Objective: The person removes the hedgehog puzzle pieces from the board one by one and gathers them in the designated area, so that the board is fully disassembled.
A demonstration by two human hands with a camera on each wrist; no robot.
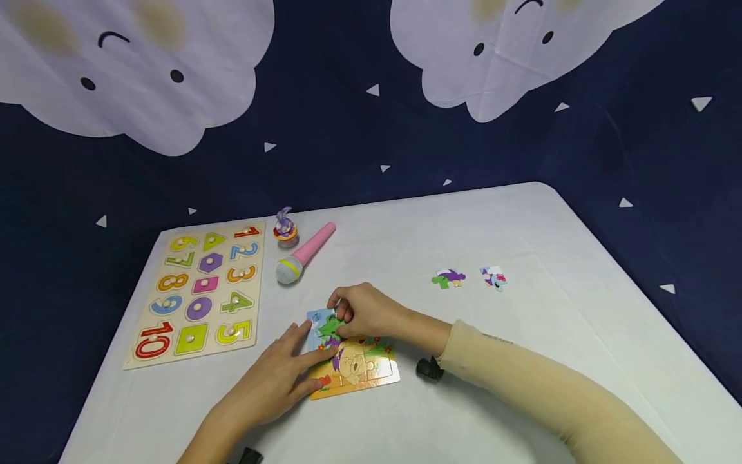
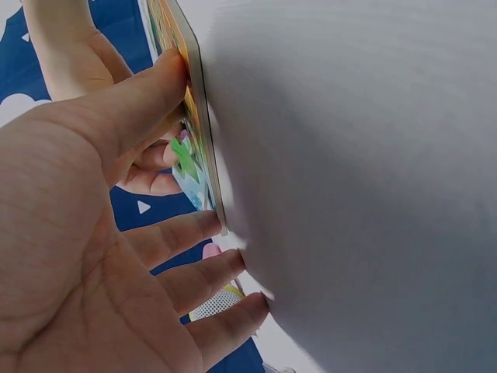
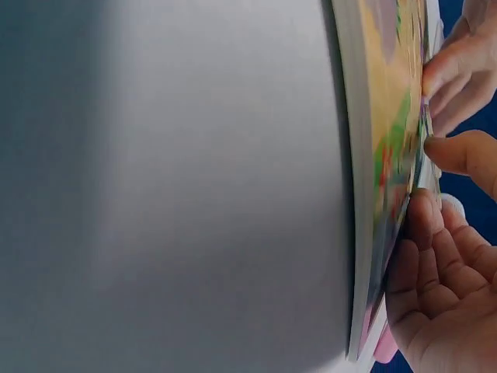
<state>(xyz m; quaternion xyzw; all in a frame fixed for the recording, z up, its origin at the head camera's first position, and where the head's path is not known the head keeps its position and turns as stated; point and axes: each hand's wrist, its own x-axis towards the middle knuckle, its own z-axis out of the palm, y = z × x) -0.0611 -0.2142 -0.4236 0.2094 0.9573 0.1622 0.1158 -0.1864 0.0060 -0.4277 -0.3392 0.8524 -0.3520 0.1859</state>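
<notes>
A small jigsaw puzzle (image 1: 382,372) with a cartoon bear picture lies flat on the white table. My left hand (image 1: 277,368) rests on its left side, fingers spread and fairly straight; the thumb (image 2: 167,78) touches the near edge in the left wrist view. Above the upper left corner, my right hand (image 1: 371,311) has curled fingers and pinches a green and blue puzzle piece (image 1: 330,325). That green part (image 2: 185,159) shows beside the right fingertips in the left wrist view. How far the piece sits in the puzzle is hidden by the fingers.
Two loose puzzle pieces, one green and purple (image 1: 448,278), one white and purple (image 1: 494,278), lie to the right. A number-and-shape board (image 1: 199,293) lies left, with a pink toy microphone (image 1: 307,251) and a purple bunny figure (image 1: 285,227) behind. A black object (image 1: 429,369) is by the right wrist.
</notes>
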